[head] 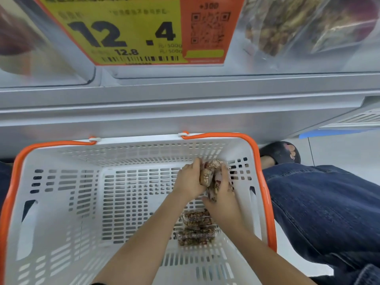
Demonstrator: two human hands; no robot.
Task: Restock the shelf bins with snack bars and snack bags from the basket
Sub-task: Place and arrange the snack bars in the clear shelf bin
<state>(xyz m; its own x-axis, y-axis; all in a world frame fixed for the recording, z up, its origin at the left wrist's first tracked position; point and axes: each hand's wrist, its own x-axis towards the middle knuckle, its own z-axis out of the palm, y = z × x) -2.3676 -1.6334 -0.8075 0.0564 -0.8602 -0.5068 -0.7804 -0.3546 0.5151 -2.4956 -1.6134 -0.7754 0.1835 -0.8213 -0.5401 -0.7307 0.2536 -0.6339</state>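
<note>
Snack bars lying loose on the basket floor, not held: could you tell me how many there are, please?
2. One bar lies just below the right hand; the other bar lies right beside it, nearer the camera. Both hands hold further bars, and more may be hidden under them.

A shop aisle is shown, most likely a supermarket or snack store. A large yellow and orange price tag with bold digits, a barcode and a QR code is fixed to the front of a clear shelf bin. Wrapped snacks, blurred but seemingly nut mixes, are seen behind the clear plastic. A white plastic shopping basket with orange handles is set on the floor below a grey metal shelf edge. Pale floor tiles are visible at the right.
</note>
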